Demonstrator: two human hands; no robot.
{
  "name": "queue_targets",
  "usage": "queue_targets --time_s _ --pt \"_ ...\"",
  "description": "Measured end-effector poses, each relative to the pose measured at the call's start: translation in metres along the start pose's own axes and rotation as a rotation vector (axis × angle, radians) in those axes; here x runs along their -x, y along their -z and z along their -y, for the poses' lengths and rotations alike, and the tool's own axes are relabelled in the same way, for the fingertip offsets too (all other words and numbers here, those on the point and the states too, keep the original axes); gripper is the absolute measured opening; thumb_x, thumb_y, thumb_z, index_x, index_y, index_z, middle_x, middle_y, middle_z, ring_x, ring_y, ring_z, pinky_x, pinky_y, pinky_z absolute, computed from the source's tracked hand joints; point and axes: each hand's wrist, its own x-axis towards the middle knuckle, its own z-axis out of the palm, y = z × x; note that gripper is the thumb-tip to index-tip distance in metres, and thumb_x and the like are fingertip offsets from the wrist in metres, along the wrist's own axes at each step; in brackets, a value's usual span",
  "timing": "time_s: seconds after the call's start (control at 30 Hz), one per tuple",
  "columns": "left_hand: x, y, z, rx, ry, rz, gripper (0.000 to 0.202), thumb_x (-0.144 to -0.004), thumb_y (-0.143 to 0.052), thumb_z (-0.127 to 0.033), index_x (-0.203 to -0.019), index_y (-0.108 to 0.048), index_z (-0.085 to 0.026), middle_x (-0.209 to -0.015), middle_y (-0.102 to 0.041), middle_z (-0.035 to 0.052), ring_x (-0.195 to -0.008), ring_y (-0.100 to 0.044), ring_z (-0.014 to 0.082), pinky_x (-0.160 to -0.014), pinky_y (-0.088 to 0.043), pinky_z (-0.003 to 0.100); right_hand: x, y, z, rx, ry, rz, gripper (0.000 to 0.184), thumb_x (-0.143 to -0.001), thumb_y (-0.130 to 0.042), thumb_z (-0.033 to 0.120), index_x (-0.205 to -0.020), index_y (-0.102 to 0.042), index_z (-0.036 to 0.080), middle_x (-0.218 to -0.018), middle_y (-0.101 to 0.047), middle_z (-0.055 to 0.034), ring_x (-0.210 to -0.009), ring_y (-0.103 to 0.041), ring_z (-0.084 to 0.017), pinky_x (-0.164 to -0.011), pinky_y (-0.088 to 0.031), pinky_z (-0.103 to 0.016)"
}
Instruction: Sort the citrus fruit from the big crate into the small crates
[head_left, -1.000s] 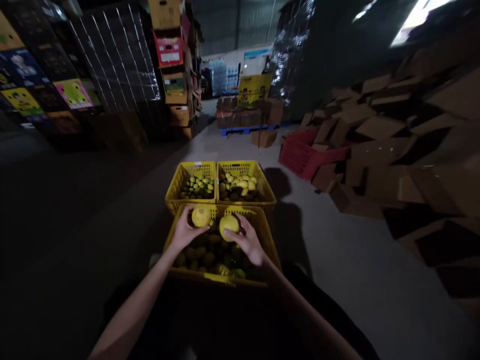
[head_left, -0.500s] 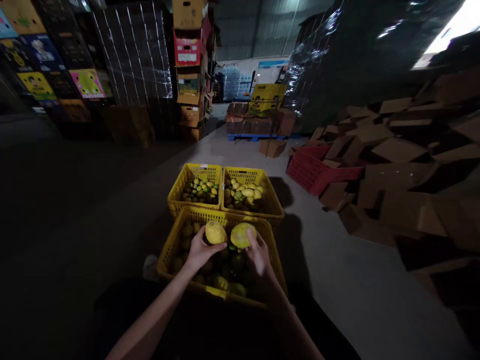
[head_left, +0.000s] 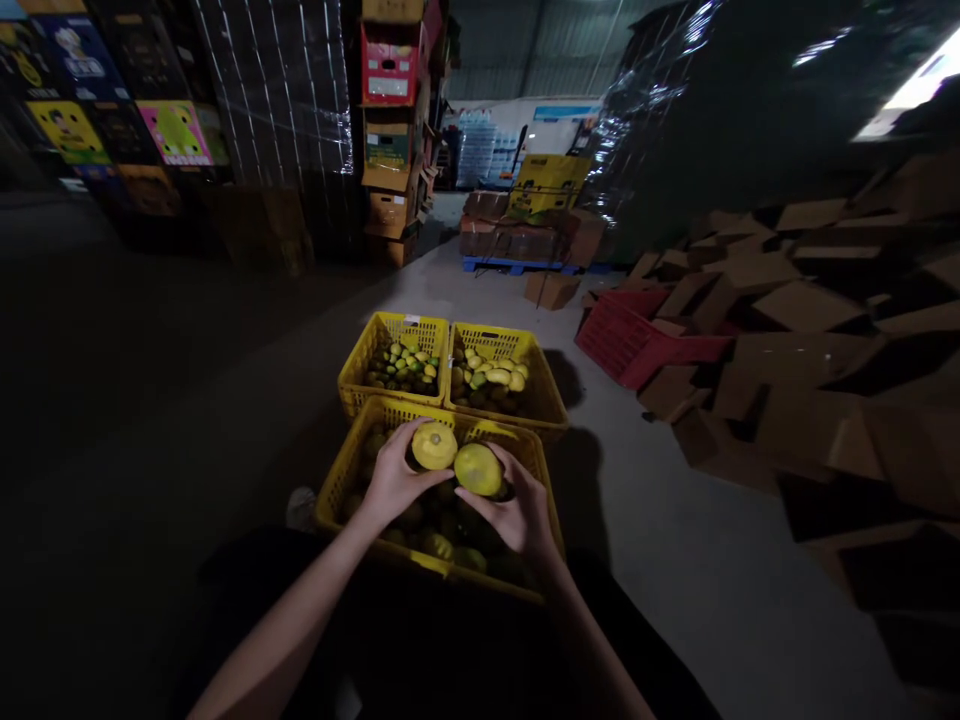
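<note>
My left hand [head_left: 399, 478] is closed round a yellow lemon-like citrus fruit [head_left: 434, 446], its round end turned up towards me. Close beside it, a greener yellow citrus fruit [head_left: 478, 470] sits between the thumb and fingers of my right hand [head_left: 519, 508]. Both fruits are held above the near yellow crate [head_left: 337, 485], in which darker green and yellowish fruit [head_left: 439, 546] lies in shadow. Behind it stand a far left yellow crate [head_left: 352, 378] with small green and yellow fruit [head_left: 409, 362], and a far right yellow crate [head_left: 551, 400] with larger yellow ones [head_left: 499, 376].
A red crate [head_left: 622, 340] lies among a heap of cardboard boxes [head_left: 810, 300] on the right. Ahead, a blue pallet [head_left: 517, 266] carries wrapped cartons. Stacked fruit boxes [head_left: 386, 145] and wrapped stacks rise at the back left. Grey floor [head_left: 667, 530] surrounds the crates.
My right hand has turned its fruit, and its thumb has moved from the front to below it. The left fruit has tilted to show its end. The two fruits are closer together.
</note>
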Motion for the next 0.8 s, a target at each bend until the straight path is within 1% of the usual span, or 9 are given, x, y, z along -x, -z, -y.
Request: queue_targets --time_s 0.07,0.23,0.37,0.47,0.53,0.6,0.67,0.73,0.8 --pt "-0.001 0.002 -0.001 -0.016 -0.027 -0.01 0.064 -0.06 -0.08 -0.037 -0.116 -0.054 -0.02 -0.118 -0.06 0.0098 -0.112 -0.055 0.0258 -0.099 -0.042 0.039 0.0 -0.004 0.001 0.063 0.06 -0.025 0.06 -0.058 -0.08 0.026 -0.115 -0.06 0.024 -0.116 -0.063 -0.0079 -0.107 -0.058 -0.027 -0.096 -0.044 -0.042" --pt "-0.004 0.005 -0.007 -0.069 -0.1 0.013 0.061 -0.062 -0.08 -0.031 -0.116 -0.055 -0.021 -0.117 -0.059 0.0095 -0.11 -0.055 0.0251 -0.098 -0.043 0.039 -0.002 -0.01 0.008 0.147 0.091 -0.081 0.056 -0.068 -0.075 0.032 -0.119 -0.055 0.025 -0.118 -0.055 -0.0103 -0.107 -0.055 -0.026 -0.079 -0.053 -0.037" --pt "-0.006 0.006 -0.009 -0.079 -0.116 -0.008 0.059 -0.063 -0.079 -0.03 -0.116 -0.056 -0.02 -0.114 -0.055 0.0103 -0.109 -0.055 0.0243 -0.097 -0.043 0.038 -0.006 -0.014 0.008 0.132 0.138 -0.116 0.054 -0.07 -0.074 0.031 -0.119 -0.053 0.024 -0.119 -0.053 -0.0104 -0.107 -0.055 -0.025 -0.076 -0.054 -0.035" --pt "-0.008 0.007 -0.011 -0.007 -0.06 -0.027 0.061 -0.058 -0.082 -0.033 -0.113 -0.058 -0.019 -0.113 -0.057 0.0102 -0.108 -0.054 0.0248 -0.098 -0.041 0.038 -0.009 -0.017 0.008 0.017 0.07 -0.116 0.054 -0.067 -0.076 0.033 -0.116 -0.055 0.023 -0.117 -0.055 -0.0102 -0.106 -0.056 -0.025 -0.077 -0.054 -0.035" --pt "-0.009 0.008 -0.014 0.144 0.061 -0.046 0.064 -0.054 -0.083 -0.037 -0.111 -0.059 -0.019 -0.112 -0.06 0.0092 -0.106 -0.056 0.0246 -0.096 -0.042 0.036 -0.011 -0.018 0.011 -0.181 -0.061 -0.092 0.054 -0.065 -0.077 0.036 -0.113 -0.055 0.023 -0.114 -0.059 -0.0083 -0.101 -0.059 -0.024 -0.077 -0.054 -0.035" --pt "-0.01 0.008 -0.018 0.389 0.285 -0.036 0.059 -0.061 -0.078 -0.045 -0.11 -0.059 -0.019 -0.107 -0.064 0.0081 -0.096 -0.061 0.0221 -0.085 -0.048 0.032 -0.011 -0.018 0.017 -0.433 -0.224 -0.029 0.049 -0.068 -0.074 0.042 -0.11 -0.055 0.024 -0.109 -0.062 -0.0061 -0.092 -0.062 -0.022 -0.071 -0.054 -0.033" --pt "-0.011 0.008 -0.022 0.635 0.59 0.048 0.05 -0.075 -0.061 -0.055 -0.106 -0.062 -0.016 -0.092 -0.068 0.0092 -0.073 -0.064 0.0179 -0.064 -0.051 0.026 -0.011 -0.019 0.022 -0.641 -0.382 0.069 0.045 -0.074 -0.065 0.053 -0.105 -0.055 0.023 -0.102 -0.065 -0.006 -0.08 -0.065 -0.02 -0.06 -0.053 -0.03" --pt "-0.011 0.006 -0.025 0.803 0.841 0.149 0.054 -0.086 -0.04 -0.058 -0.097 -0.064 -0.01 -0.072 -0.068 0.0107 -0.05 -0.058 0.0141 -0.046 -0.045 0.023 -0.01 -0.021 0.026 -0.76 -0.505 0.15 0.049 -0.075 -0.057 0.063 -0.097 -0.057 0.02 -0.09 -0.067 -0.0068 -0.066 -0.064 -0.018 -0.049 -0.049 -0.027" --pt "-0.011 0.004 -0.027 0.93 0.96 0.158 0.056 -0.09 -0.032 -0.052 -0.09 -0.065 -0.006 -0.059 -0.065 0.0108 -0.039 -0.054 0.013 -0.039 -0.04 0.022 -0.009 -0.024 0.027 -0.808 -0.584 0.171 0.053 -0.072 -0.056 0.068 -0.09 -0.057 0.018 -0.077 -0.068 -0.0055 -0.054 -0.061 -0.016 -0.043 -0.044 -0.026"
